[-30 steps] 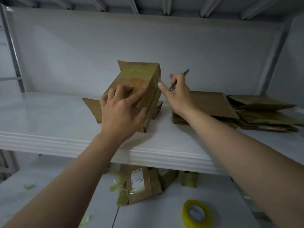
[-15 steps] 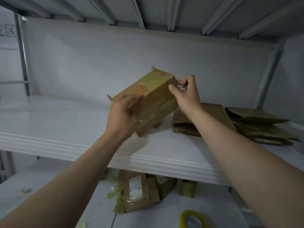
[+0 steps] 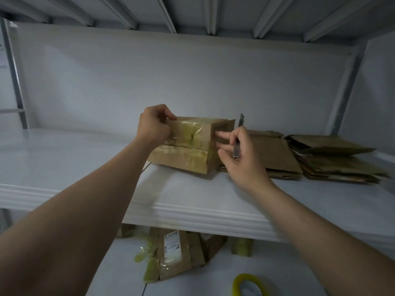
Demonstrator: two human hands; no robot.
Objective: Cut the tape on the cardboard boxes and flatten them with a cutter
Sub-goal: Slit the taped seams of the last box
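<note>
Left hand (image 3: 152, 127) pinches taped flap at left end of cardboard box (image 3: 188, 146); right hand (image 3: 239, 153) grips cutter (image 3: 239, 135), blade up, two fingers poking into box's open right end; box lies on white shelf (image 3: 192, 201), flattened boxes (image 3: 316, 159) stacked just right

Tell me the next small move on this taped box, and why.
Probably turn the cutter down onto the taped seam of the box. The right hand holds it pointing up, away from the box, glossy tape spans the seam, and the left hand pinches the end flap, steadying it.
</note>
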